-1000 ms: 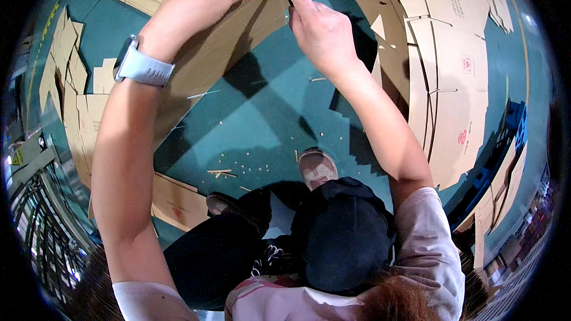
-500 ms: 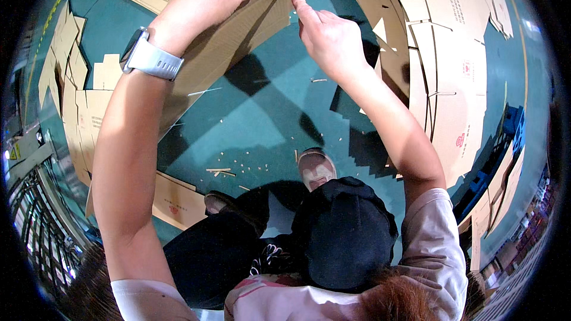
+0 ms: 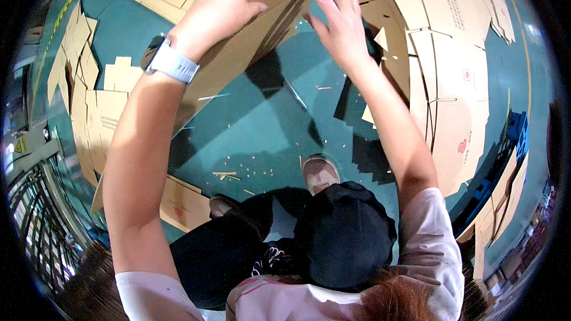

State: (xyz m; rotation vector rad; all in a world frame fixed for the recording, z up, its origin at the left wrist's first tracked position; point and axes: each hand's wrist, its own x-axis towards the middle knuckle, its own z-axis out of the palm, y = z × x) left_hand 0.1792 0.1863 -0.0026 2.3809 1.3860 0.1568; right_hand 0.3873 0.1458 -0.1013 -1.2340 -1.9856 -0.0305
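My left hand (image 3: pixel 223 9), with a pale-strapped watch on its wrist, is closed on the upper edge of a brown cardboard sheet (image 3: pixel 238 47). The sheet is folded and slopes down toward my left forearm. At the sheet's far right corner is my right hand (image 3: pixel 342 21), thumb and index finger apart with nothing visible between them. Its index fingertip is at the cardboard's edge; whether it touches cannot be made out. Below the sheet a thin pale strip (image 3: pixel 295 95) shows against the green floor, apart from both hands.
Flat cardboard stacks lie at the right (image 3: pixel 452 83), far left and left. Small cardboard scraps (image 3: pixel 226 175) litter the green floor (image 3: pixel 256 137) before my shoes. A blue pallet (image 3: pixel 499 160) with cardboard is at the right; a dark metal rack (image 3: pixel 44 214) stands at the lower left.
My right hand's fingers have spread from a pinch at the cardboard's corner. The thin strip has appeared below it. My left hand and the sheet have shifted slightly right and nearer.
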